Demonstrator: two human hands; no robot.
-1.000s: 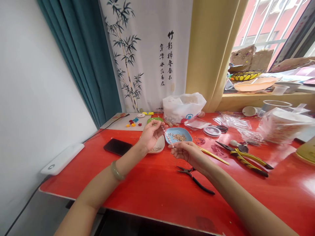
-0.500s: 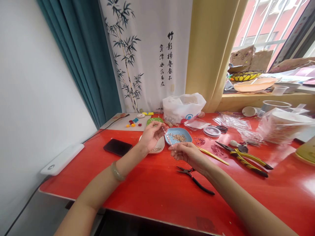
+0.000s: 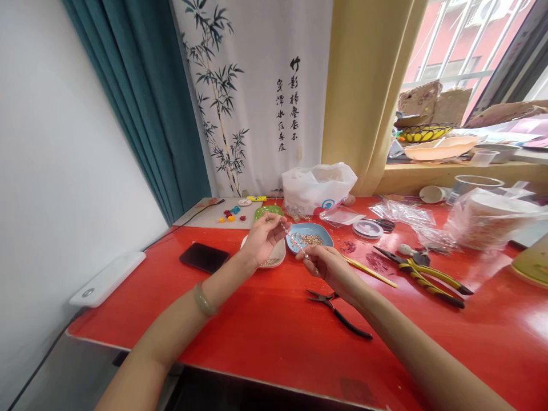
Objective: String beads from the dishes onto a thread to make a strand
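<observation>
A short strand of pale pinkish beads [image 3: 293, 238] stretches slantwise between my two hands above the dishes. My left hand [image 3: 264, 235] pinches its upper end between thumb and fingers. Its lower end is in the closed fingers of my right hand [image 3: 321, 264]. Just behind the strand sits a blue dish [image 3: 329, 238] with gold beads in it. A white dish [image 3: 280, 258] with small pale beads is partly covered by my left hand. Black-handled pliers [image 3: 342, 317] lie on the table in front of my right hand.
Yellow-and-black pliers [image 3: 428, 277] and a yellow stick [image 3: 372, 271] lie to the right on the red table [image 3: 240, 325]. A phone [image 3: 204, 258] rests at the left. Farther back are a green dish [image 3: 268, 212], a white plastic bag [image 3: 317, 185] and a round spool [image 3: 368, 229].
My right hand has shifted slightly and its fingers have changed position at the lower end of the bead strand. My left hand keeps its pinch in nearly the same place.
</observation>
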